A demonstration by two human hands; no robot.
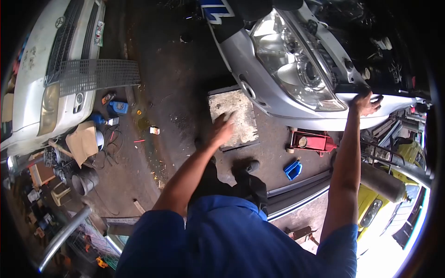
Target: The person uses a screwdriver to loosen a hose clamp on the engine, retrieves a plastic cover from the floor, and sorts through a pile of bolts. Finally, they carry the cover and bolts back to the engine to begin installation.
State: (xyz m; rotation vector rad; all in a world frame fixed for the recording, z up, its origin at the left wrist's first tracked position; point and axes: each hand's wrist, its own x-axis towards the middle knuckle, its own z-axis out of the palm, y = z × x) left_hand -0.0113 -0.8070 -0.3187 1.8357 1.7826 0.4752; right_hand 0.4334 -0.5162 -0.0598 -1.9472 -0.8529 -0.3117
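Note:
My right hand (367, 104) rests on the edge of the silver car's fender (345, 98), just behind the headlight (296, 65), with its fingers apart. My left hand (222, 130) hangs in the air in front of the bumper (273, 104), its fingers loosely stretched and nothing visible in them. Below it, a worn, pale board (236, 118) lies on the floor. The car's engine bay (357, 32) is uncovered at the upper right.
A red floor jack (310, 141) and a blue tray (293, 170) sit beside the car. At left stands a white car (32, 92) with a loose grille (99, 75) at its front. Bottles (119, 107), cardboard (83, 141) and parts litter the floor. A yellow vehicle (371, 208) is at right.

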